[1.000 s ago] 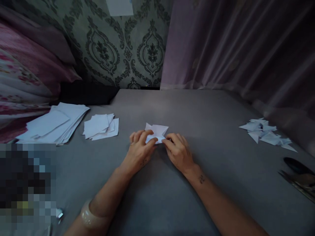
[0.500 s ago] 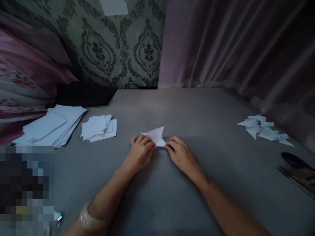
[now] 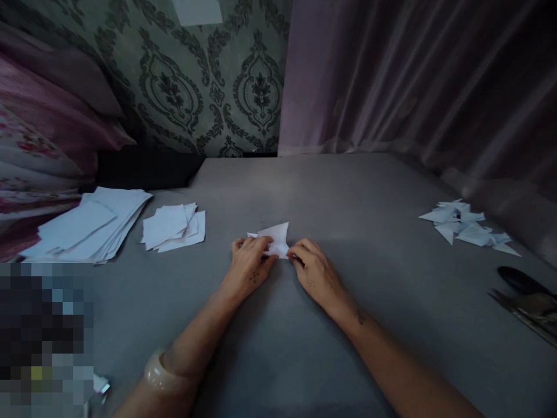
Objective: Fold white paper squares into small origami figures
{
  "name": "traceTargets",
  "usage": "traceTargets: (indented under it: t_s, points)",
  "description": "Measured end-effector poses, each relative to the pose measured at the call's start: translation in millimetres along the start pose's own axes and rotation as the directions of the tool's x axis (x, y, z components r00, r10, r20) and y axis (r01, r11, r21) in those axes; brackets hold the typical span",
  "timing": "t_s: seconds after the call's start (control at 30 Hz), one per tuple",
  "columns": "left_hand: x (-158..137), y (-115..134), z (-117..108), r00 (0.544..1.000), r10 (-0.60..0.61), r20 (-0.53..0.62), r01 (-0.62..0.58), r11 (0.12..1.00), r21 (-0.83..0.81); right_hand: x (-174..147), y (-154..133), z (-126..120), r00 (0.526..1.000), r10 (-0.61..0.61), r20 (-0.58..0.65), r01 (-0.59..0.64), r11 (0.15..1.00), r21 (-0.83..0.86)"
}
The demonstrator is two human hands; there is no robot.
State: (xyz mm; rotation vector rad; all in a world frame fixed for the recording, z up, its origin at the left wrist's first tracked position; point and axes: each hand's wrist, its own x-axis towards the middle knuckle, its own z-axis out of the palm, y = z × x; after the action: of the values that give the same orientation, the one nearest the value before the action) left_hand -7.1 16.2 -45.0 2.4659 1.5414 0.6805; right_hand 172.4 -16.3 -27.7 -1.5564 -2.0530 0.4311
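Note:
Between my hands, at the middle of the grey-covered surface, lies a folded sheet of white paper [image 3: 278, 233] with one pointed corner standing away from me. Over its left part rests my left hand [image 3: 251, 258], thumb and fingers pressing the paper and hiding some of it. The fingertips of my right hand [image 3: 314, 267] pinch the near right corner. A pale bangle sits on my left wrist.
To the left are a stack of large white sheets [image 3: 93, 223] and a smaller pile of cut paper pieces [image 3: 174, 227]. Several folded paper figures [image 3: 470, 223] lie at the right. Nearer on that side are scissors [image 3: 522, 307]. Curtains [image 3: 348, 75] hang behind.
My left index finger and thumb have spread a little across the paper. My right hand has shifted slightly left, still at the corner.

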Motion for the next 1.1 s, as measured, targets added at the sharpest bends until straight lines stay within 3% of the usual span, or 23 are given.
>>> traceTargets:
  t_s: [0.23,0.37,0.47,0.53,0.67,0.77,0.97,1.1]
  points:
    - [-1,-13,-15,0.997,0.028,0.067,-0.029,1.0,0.012,-8,-7,-2,0.991,-0.101,0.087,0.113,0.982,-0.151]
    - [0,-11,-14,0.991,0.093,-0.096,-0.087,0.994,0.058,-9,-9,-2,0.986,-0.122,0.115,0.144,0.969,-0.199]
    - [2,-7,-9,0.963,0.061,-0.261,-0.043,0.996,0.074,-9,-9,-2,0.982,-0.142,0.128,0.166,0.965,-0.203]
    - [3,-5,-7,0.953,0.023,-0.301,-0.009,0.999,0.05,-9,-10,-3,0.979,-0.152,0.134,0.177,0.964,-0.197]
    - [3,-5,-3,0.99,0.076,-0.122,-0.074,0.997,0.021,-9,-10,-6,0.974,-0.166,0.157,0.193,0.965,-0.179]
    - [2,-4,-1,0.981,0.194,-0.008,-0.194,0.981,-0.014,-9,-10,-10,0.97,-0.166,0.175,0.195,0.968,-0.16]
    - [1,-4,5,0.961,0.276,-0.003,-0.274,0.954,-0.122,-7,-3,-14,0.97,-0.148,0.192,0.16,0.986,-0.045]
    - [0,-3,3,0.954,0.3,0.025,-0.294,0.946,-0.139,-3,6,-17,0.983,-0.056,0.173,0.047,0.997,0.057]
